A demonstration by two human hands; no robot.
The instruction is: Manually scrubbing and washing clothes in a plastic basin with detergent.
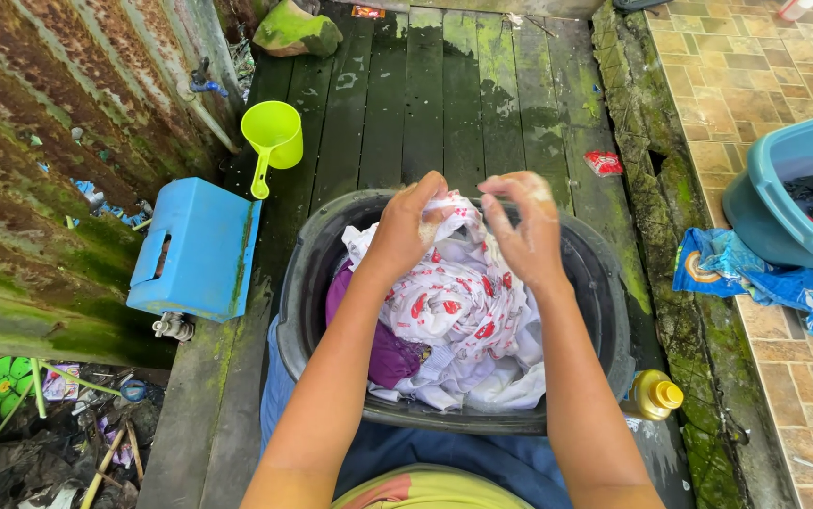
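A black round basin point(305, 283) sits on the wet wooden planks in front of me. Inside lies a white cloth with a red pattern point(458, 306) over a purple garment point(388, 353). My left hand point(408, 226) grips a bunched part of the white cloth at the basin's far side. Just to its right is my right hand point(522, 226), soapy, with fingers curled and touching the same cloth; how firmly it grips is unclear.
A blue plastic stool point(197, 247) and a lime green dipper point(273, 139) stand at the left by a rusty metal wall. A yellow bottle point(654, 394) lies right of the basin. A teal tub point(784, 188) with dark clothes and a blue packet point(737, 269) rest on the tiled floor.
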